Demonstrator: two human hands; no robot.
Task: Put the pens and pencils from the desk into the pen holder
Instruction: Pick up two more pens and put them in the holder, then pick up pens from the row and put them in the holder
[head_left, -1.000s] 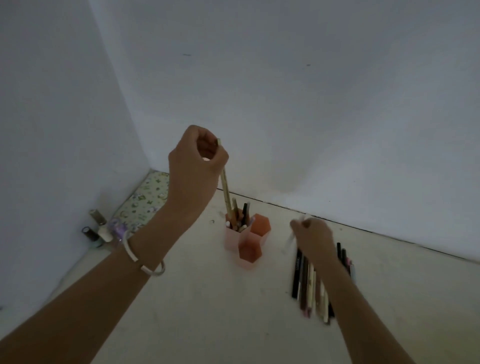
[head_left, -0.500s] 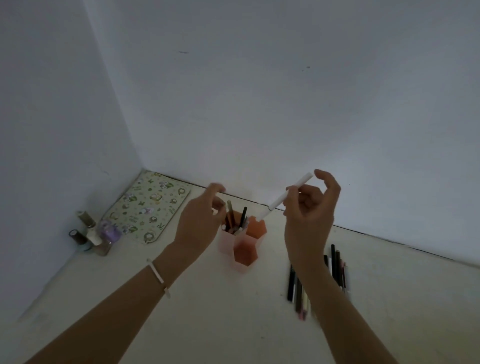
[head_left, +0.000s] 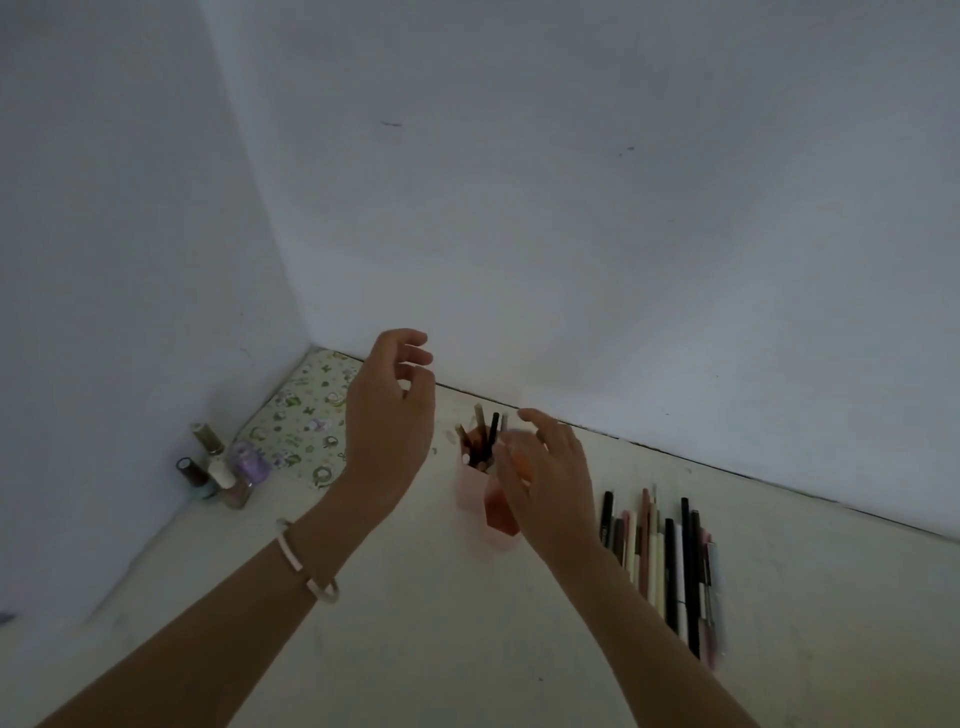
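Over the pen holder (head_left: 480, 499), both hands' grips now hang open, white pen released.

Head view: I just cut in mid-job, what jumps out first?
Two bare hands hover over the middle of the desk: the left hand raised and empty with loosely curled fingers, the right hand open right in front of the pink pen holder, which already has several pens standing in it. To the right, a row of pens and pencils lies on the desk, not yet moved.
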